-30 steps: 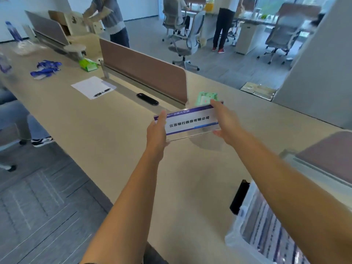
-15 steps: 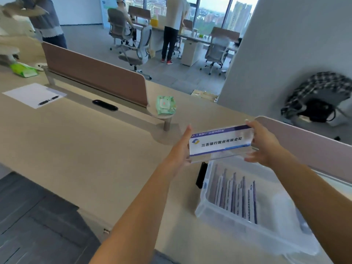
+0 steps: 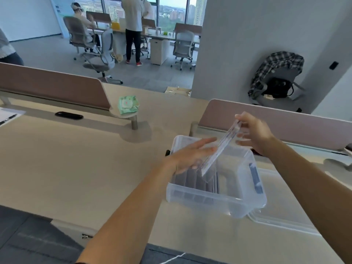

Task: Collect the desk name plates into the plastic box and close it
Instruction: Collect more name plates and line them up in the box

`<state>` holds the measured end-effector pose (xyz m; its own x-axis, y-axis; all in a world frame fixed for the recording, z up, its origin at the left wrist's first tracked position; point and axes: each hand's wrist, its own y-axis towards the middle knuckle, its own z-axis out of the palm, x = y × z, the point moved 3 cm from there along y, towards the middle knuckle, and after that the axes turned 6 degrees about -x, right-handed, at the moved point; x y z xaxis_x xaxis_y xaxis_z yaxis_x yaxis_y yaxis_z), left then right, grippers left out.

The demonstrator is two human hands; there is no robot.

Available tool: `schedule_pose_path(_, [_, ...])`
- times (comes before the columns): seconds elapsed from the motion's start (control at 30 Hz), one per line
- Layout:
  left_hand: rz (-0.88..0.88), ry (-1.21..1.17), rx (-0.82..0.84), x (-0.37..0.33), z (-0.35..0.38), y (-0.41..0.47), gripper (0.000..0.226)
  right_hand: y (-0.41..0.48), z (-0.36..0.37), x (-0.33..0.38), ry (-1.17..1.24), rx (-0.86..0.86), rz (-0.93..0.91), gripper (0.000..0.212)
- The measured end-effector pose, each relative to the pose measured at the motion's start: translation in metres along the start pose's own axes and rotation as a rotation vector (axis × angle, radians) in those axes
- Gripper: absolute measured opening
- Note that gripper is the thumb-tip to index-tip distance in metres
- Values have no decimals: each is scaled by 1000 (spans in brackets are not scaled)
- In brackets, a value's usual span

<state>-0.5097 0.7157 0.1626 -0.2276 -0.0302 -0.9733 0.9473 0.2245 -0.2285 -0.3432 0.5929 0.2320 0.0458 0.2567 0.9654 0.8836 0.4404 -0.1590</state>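
Right hand [image 3: 255, 134]: raised above the far side of the plastic box [image 3: 215, 204], thumb and fingers pinching the upper end of a clear name plate [image 3: 219, 147]. Left hand [image 3: 190, 157]: open, fingers straight and together, palm turned toward the plate's face and fingertips against it; forearm reaching in from the desk's near edge. The plate is tilted, upper end toward the far right and lower end dipped inside the box. Its printed strip is too blurred to read. Further name plates [image 3: 192, 180] stand on edge in a row in the left half of the box. The box sits uncovered near the near edge of the desk [image 3: 76, 168], toward its right end, with the clear lid [image 3: 285, 216] flat just beside it on the right. A green pack [image 3: 128, 104], print illegible, lies on a small round shelf at the end of the left-hand partition, toward the far edge.
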Motion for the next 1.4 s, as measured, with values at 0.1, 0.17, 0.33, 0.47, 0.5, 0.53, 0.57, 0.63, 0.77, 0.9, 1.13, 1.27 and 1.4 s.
schedule_pose_path(0.1, [23, 16, -18, -5, 56, 27, 66, 14, -35, -4, 35, 64, -49, 40])
schedule_pose_path(0.17, [75, -35, -81, -9, 93, 50, 60, 28, -65, -5, -31, 71, -132, 41])
schedule_pose_path(0.33, [136, -148, -196, -13, 158, 108, 70, 71, -137, -20, -398, 33, -289, 67])
schedule_pose_path(0.47, [89, -38, -286, -15, 184, 140, 62, 82, -167, -34, -572, 103, -346, 82])
schedule_pose_path(0.5, [74, -15, -306, -14, 188, 146, 64, 83, -168, -38, -599, 151, -347, 81])
schedule_pose_path(0.53, [64, 10, -323, -14, 190, 151, 66, 83, -168, -42, -620, 197, -335, 78])
schedule_pose_path(0.57, [59, 48, -338, -13, 192, 156, 67, 85, -169, -45, -634, 229, -325, 77])
schedule_pose_path(0.63, [46, 130, -338, -11, 194, 161, 67, 90, -165, -50, -609, 283, -320, 74])
schedule_pose_path(0.77, [-22, 33, -321, -1, 190, 155, 61, 94, -142, -51, -634, 363, -402, 79])
schedule_pose_path(0.9, [-106, 118, -365, 25, 170, 150, 72, 99, -108, -60, -816, 357, -422, 57])
schedule_pose_path(1.13, [-128, 301, -169, 46, 125, 136, 68, 106, -62, -83, -992, 355, -349, 52])
schedule_pose_path(1.27, [-118, 548, -251, 76, 74, 119, 64, 113, -59, -101, -1050, 344, -314, 50])
schedule_pose_path(1.4, [-173, 676, -284, 115, 33, 111, 66, 122, -55, -126, -1066, 345, -278, 53])
